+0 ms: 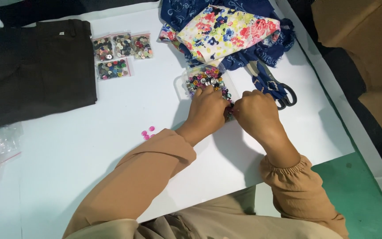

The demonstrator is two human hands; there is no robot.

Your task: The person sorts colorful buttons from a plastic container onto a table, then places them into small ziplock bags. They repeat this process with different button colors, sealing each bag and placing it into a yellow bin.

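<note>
Hands together: left hand point(208, 110) & right hand point(255, 113) pinching at clear button box point(206, 79); grip unclear.

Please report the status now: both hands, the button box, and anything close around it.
Left hand and right hand together at near edge of clear plastic box of mixed buttons; grip hidden. Scissors right of box. Three pink buttons loose on white table.

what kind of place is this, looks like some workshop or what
Probably a sewing or garment workspace. On the white table lie folded floral fabric, scissors and small bags of buttons. Both hands are at a clear box of mixed buttons.
</note>
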